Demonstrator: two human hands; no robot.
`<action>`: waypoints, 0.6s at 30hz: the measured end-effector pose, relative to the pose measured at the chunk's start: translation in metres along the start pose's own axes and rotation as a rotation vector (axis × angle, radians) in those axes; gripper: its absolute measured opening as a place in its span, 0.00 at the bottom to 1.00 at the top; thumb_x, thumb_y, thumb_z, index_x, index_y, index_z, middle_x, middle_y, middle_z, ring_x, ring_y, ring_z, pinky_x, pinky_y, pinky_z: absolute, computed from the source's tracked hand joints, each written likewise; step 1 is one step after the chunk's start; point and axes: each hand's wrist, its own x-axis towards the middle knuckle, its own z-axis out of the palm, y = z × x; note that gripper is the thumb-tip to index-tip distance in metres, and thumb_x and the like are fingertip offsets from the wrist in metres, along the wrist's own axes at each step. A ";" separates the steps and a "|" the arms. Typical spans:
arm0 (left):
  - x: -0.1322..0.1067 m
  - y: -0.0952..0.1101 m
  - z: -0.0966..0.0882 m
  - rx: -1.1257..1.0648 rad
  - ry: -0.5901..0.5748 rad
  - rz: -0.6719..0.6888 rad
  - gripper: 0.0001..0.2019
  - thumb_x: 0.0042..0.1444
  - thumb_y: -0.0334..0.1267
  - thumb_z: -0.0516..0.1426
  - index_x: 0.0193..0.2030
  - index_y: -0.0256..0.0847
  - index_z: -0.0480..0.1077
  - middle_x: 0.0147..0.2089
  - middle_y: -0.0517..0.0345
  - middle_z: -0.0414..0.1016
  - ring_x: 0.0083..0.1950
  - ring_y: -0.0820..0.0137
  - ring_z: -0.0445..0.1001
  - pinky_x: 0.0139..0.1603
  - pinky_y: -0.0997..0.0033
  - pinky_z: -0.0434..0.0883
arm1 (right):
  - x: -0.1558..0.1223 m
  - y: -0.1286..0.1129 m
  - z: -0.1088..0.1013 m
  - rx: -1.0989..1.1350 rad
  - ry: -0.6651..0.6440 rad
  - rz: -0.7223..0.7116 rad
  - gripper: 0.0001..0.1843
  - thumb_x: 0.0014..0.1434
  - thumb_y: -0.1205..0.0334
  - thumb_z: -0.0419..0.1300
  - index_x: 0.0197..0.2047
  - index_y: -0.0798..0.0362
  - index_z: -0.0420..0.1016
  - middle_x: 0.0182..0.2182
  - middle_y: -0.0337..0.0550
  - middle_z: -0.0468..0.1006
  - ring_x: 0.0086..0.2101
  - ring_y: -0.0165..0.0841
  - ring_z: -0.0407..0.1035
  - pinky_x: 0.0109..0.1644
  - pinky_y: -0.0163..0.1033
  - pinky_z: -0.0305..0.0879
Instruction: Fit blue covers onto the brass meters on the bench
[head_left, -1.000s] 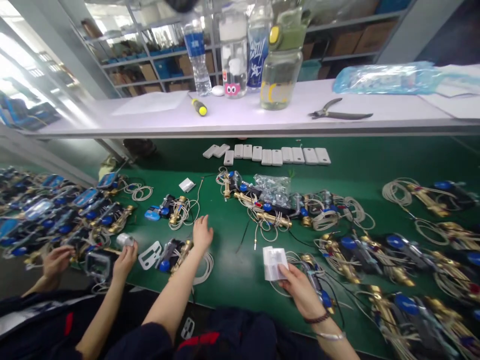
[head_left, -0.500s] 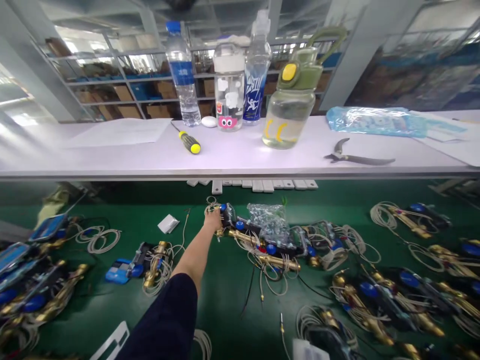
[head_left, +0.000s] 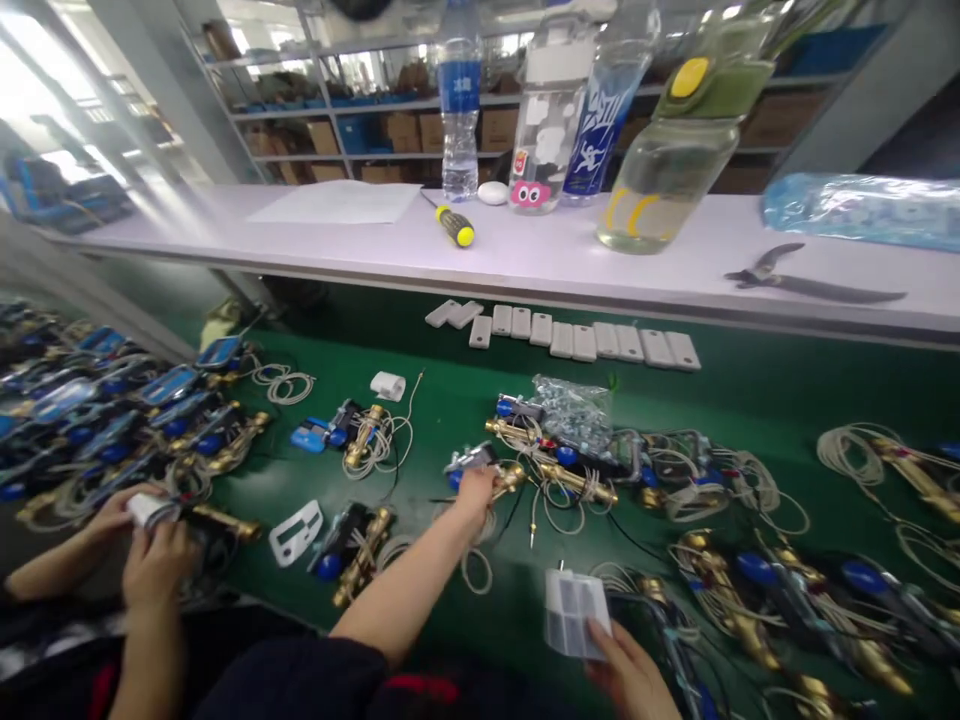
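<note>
My left hand (head_left: 475, 489) is closed on a brass valve assembly with a blue part and coiled grey wires (head_left: 487, 470), held just above the green mat (head_left: 450, 600) near the middle. My right hand (head_left: 626, 670) at the bottom right grips a small clear plastic cover (head_left: 574, 612). More brass-and-blue assemblies with wire coils (head_left: 577, 480) lie just right of my left hand, next to a clear bag of small parts (head_left: 574, 410).
A co-worker's two hands (head_left: 142, 550) work on a unit at the lower left, beside several blue-faced meters (head_left: 112, 400). A row of white covers (head_left: 570, 340) lies under the white shelf (head_left: 375, 250), which carries bottles (head_left: 551, 120), a screwdriver (head_left: 454, 225) and pliers (head_left: 810, 280).
My left hand has drawn back from the far pile toward me, now holding a brass assembly. The view has tipped down, bringing my right hand with the clear cover and the co-worker's hands back in.
</note>
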 end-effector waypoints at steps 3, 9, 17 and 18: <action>-0.064 -0.003 0.047 -0.039 -0.064 0.027 0.14 0.58 0.39 0.48 0.40 0.33 0.72 0.33 0.50 0.77 0.30 0.71 0.74 0.31 0.76 0.68 | -0.013 -0.019 -0.005 -0.013 -0.017 -0.034 0.26 0.32 0.45 0.71 0.33 0.54 0.79 0.29 0.42 0.80 0.30 0.35 0.71 0.30 0.34 0.67; -0.121 -0.008 0.074 0.150 -0.072 0.213 0.11 0.53 0.35 0.53 0.40 0.38 0.73 0.46 0.43 0.74 0.52 0.57 0.69 0.53 0.58 0.64 | -0.033 -0.019 -0.048 -0.021 -0.020 -0.065 0.23 0.34 0.49 0.71 0.32 0.54 0.78 0.28 0.41 0.80 0.29 0.33 0.70 0.29 0.33 0.67; -0.111 -0.013 0.081 0.679 -0.051 0.353 0.16 0.53 0.27 0.52 0.48 0.33 0.70 0.54 0.36 0.68 0.58 0.54 0.63 0.63 0.51 0.52 | -0.048 -0.005 -0.083 0.025 -0.052 -0.018 0.24 0.33 0.50 0.72 0.33 0.55 0.77 0.28 0.40 0.79 0.28 0.31 0.70 0.28 0.32 0.66; -0.112 -0.021 0.075 0.700 -0.044 0.326 0.15 0.54 0.26 0.50 0.48 0.32 0.70 0.53 0.35 0.69 0.58 0.54 0.64 0.61 0.50 0.54 | -0.049 -0.005 -0.085 0.029 -0.066 -0.020 0.24 0.34 0.50 0.72 0.33 0.55 0.77 0.28 0.40 0.79 0.28 0.31 0.70 0.28 0.32 0.66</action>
